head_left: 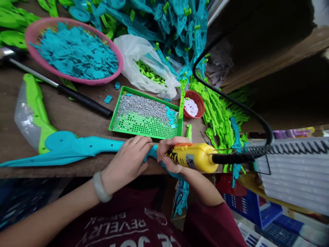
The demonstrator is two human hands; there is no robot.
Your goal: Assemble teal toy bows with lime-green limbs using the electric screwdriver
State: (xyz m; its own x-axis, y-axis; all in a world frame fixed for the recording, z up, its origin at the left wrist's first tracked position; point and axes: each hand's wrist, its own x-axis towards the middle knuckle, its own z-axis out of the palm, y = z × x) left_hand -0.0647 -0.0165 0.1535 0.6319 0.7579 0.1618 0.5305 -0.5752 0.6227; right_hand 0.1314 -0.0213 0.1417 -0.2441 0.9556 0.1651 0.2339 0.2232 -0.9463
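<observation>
My left hand [131,159] is closed around the handle end of a long blue plastic toy weapon [84,145], which lies along the table's front edge with a green and clear blade piece [34,113] at its far left. In my right hand [169,154] is a yellow electric screwdriver [196,156], held level with its tip end toward my left hand. The tip itself is hidden behind my fingers. Just beyond both hands sits a green perforated tray [133,132] of small screws, with some blue plastic pieces at its right end.
A pink basket [74,81] of blue pieces, a hammer [84,101] and a plastic bag [131,51] of green bits stand behind. Red basket [196,99] holds white pieces. Green parts [218,113] pile at right; a black coiled cable [295,148] runs from the screwdriver.
</observation>
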